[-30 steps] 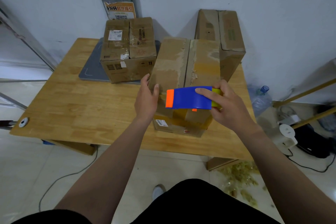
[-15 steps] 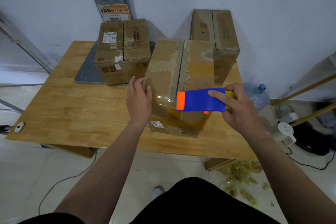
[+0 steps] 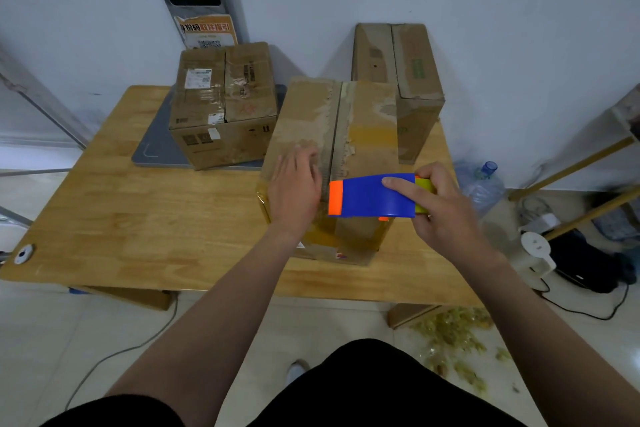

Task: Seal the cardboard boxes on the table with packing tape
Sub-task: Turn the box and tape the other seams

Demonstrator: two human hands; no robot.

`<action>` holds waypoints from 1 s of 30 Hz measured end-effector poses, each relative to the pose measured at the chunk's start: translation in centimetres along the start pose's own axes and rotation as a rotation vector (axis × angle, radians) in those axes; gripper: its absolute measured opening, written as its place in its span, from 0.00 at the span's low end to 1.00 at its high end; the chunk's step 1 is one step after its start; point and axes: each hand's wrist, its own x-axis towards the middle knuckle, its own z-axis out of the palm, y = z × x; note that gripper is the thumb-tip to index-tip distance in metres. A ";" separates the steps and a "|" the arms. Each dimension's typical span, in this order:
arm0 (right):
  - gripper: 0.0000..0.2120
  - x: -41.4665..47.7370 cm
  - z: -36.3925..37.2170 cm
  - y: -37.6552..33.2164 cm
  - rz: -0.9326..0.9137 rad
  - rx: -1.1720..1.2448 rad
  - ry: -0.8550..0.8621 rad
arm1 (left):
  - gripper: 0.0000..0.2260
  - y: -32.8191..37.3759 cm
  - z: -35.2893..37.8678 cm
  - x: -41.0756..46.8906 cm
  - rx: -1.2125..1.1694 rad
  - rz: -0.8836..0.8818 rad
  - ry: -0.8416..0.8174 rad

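A worn cardboard box (image 3: 367, 128) stands near the front of the wooden table (image 3: 138, 225), its two top flaps meeting at a centre seam. My left hand (image 3: 294, 191) lies flat on the left flap, fingers straight, beside the seam. My right hand (image 3: 436, 208) grips a blue tape dispenser (image 3: 372, 196) with an orange tip, held level over the near end of the seam, index finger along its top. A second box (image 3: 221, 104) sits behind on the left. A tall third box (image 3: 401, 80) stands at the back right.
A grey flat scale pad (image 3: 152, 149) lies under the back-left box. A water bottle (image 3: 481, 184), a white kettle (image 3: 536, 253) and cables lie on the floor to the right. Scraps of used tape (image 3: 450, 333) litter the floor under the table's right corner.
My left hand climbed from the box's left front edge onto the top flap and flattened. The dispenser rose from the box's front face to its top near edge.
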 end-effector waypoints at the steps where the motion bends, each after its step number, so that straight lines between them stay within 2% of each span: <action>1: 0.22 0.0 0.0 -0.1 0.004 0.004 -0.012 | 0.12 -0.2 -0.1 -0.1 -0.010 -0.020 0.003; 4: 0.23 0.0 0.0 -0.5 0.014 0.005 -0.036 | 0.17 -0.7 -0.1 -0.2 0.016 -0.035 -0.032; 9: 0.24 0.1 -0.3 -0.2 0.004 -0.009 -0.057 | 0.18 -0.8 -0.4 -0.2 0.036 -0.048 -0.103; 14: 0.28 -0.1 -0.7 0.4 -0.012 -0.022 -0.080 | 0.19 -1.0 -0.9 -0.4 0.027 -0.019 -0.085; 22: 0.36 -1.0 -1.2 1.3 -0.038 -0.040 -0.044 | 0.16 -1.0 -1.0 -0.6 0.038 -0.002 -0.090; 26: 0.35 -2.5 -3.0 4.0 -0.006 -0.056 0.033 | 0.14 -0.8 -1.2 -0.6 0.030 0.012 -0.080; 30: 0.34 -3.4 -2.6 4.2 0.045 -0.068 0.020 | 0.14 -0.7 -1.0 -0.6 0.037 0.004 -0.075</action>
